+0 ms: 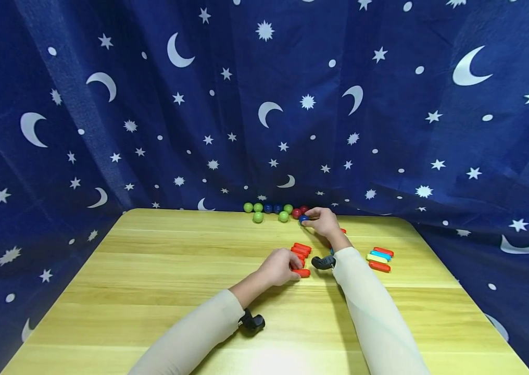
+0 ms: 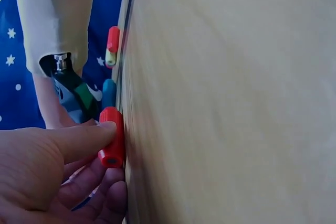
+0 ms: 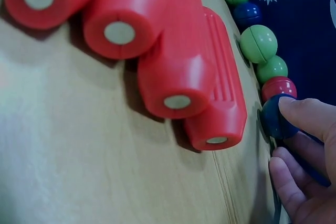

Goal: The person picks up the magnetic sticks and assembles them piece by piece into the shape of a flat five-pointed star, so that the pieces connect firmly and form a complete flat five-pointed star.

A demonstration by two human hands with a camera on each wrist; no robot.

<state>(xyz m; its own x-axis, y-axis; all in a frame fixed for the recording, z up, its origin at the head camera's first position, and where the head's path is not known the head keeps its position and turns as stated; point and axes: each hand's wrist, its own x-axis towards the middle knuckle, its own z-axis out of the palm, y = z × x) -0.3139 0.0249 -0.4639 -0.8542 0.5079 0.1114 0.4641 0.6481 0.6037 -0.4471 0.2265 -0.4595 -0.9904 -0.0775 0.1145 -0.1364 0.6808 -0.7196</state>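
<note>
My left hand (image 1: 279, 268) pinches a red magnetic rod (image 2: 111, 148) near the table's middle, with the thumb on its side. Just beyond it, several more red rods (image 1: 302, 247) lie side by side; the right wrist view shows pale round discs in their ends. Farther back, my right hand (image 1: 324, 223) holds a dark blue ball (image 3: 274, 119) between thumb and fingers, low at the far edge of the table. Right beside that ball is a red ball (image 3: 279, 86), in a line with green balls (image 3: 259, 44) and another blue ball (image 3: 247, 14).
To the right lies a small group of rods: red (image 1: 379, 267), yellow (image 1: 377, 258) and blue (image 1: 380, 254). Partly behind the right forearm, another red rod (image 1: 343, 230) shows. A dark blue curtain (image 1: 264, 104) with moons and stars hangs along the wooden table's (image 1: 175, 250) far edge.
</note>
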